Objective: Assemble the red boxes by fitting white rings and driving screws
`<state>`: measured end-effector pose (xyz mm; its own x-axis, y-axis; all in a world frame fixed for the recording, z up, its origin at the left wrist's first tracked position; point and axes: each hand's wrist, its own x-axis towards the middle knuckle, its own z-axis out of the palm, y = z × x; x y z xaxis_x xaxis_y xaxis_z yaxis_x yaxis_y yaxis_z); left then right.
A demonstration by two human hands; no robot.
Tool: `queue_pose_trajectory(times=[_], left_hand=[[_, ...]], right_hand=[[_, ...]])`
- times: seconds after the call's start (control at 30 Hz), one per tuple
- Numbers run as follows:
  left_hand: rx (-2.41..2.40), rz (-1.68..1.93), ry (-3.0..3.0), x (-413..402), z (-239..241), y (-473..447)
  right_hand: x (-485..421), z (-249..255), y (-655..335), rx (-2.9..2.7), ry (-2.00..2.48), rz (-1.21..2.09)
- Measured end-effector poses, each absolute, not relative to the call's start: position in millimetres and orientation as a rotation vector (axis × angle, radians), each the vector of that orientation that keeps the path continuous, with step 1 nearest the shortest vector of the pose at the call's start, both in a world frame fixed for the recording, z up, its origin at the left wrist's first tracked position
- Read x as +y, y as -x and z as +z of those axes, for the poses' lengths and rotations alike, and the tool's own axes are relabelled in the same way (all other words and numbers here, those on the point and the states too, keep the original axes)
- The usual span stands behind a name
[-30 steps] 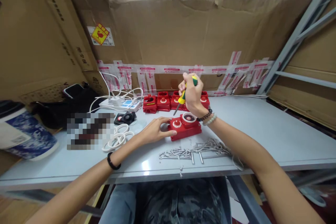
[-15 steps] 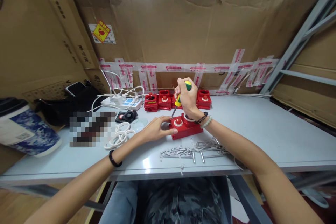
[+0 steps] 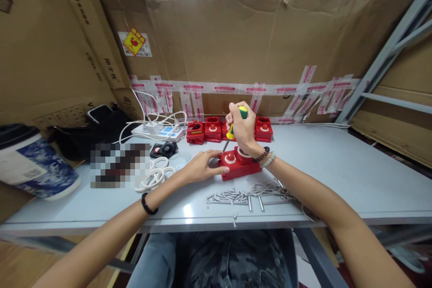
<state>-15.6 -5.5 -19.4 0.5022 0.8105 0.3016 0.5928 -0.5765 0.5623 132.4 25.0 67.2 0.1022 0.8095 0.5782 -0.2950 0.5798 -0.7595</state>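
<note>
A red box-shaped housing [image 3: 241, 171] with white rings on top lies on the table in front of me. My left hand [image 3: 202, 166] grips its left end, thumb on the near side and fingers at the far side. In my right hand [image 3: 243, 128] is a screwdriver [image 3: 230, 134] with a yellow and green handle, held in a closed fist. The screwdriver slants down, its tip at the housing's far left corner. Whether a screw sits under the tip is too small to tell. Loose screws [image 3: 232, 195] lie in a pile just nearer to me.
Several similar red housings [image 3: 212, 129] stand in a row at the back. On the left are white rings [image 3: 157, 177], a black round part [image 3: 167, 149], a power strip [image 3: 162, 133] with cables, a black bag [image 3: 81, 132] and a paper cup [image 3: 37, 164]. Cardboard [image 3: 236, 40] walls the back.
The whole view has shifted slightly. Both hands keep their places on the housing and the screwdriver, with its tip still at the same corner.
</note>
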Motion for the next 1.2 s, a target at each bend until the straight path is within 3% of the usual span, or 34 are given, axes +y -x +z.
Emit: queue_pose_trajectory(times=[0.67, 1.07, 1.2], left_hand=[[1.132, 0.735, -2.395, -7, -15, 14], [1.136, 0.687, -2.421, -8, -12, 14], [1.121, 0.698, -2.422, -8, -13, 14]], right_hand=[[20, 66, -125, -1.400, 0.510, 0.821], [16, 68, -130, -1.711, 0.617, 0.627], [9, 76, -139, -1.903, 0.726, 0.419]])
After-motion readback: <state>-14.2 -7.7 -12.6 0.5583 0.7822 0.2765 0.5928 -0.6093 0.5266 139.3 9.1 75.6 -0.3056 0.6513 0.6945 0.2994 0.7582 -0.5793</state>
